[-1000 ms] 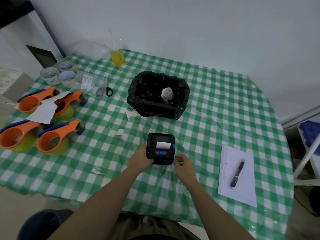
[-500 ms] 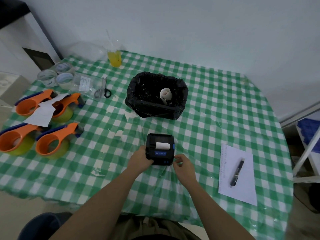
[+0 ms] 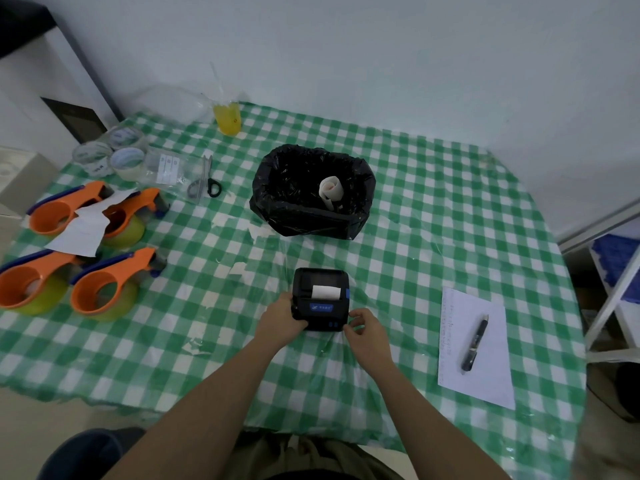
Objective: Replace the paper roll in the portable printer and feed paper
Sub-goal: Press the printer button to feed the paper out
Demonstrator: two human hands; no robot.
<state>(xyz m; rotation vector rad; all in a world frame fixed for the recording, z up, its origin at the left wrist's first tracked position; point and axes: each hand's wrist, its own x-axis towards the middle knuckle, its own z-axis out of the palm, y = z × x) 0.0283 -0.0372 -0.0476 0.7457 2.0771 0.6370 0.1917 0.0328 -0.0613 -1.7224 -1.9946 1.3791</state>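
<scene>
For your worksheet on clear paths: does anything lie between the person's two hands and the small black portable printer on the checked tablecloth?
Nothing visible does. The left hand grips the small black portable printer at its left side; the right hand has its fingertips at the near right corner. White paper shows at the slot.

Both forearms are bare with no sleeves, watch or rings visible on the left hand (image 3: 282, 323) or right hand (image 3: 369, 336), and olive-khaki trousers (image 3: 311, 452) show below.

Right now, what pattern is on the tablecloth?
Green and white checks on the tablecloth, clearest in the head view.
</scene>
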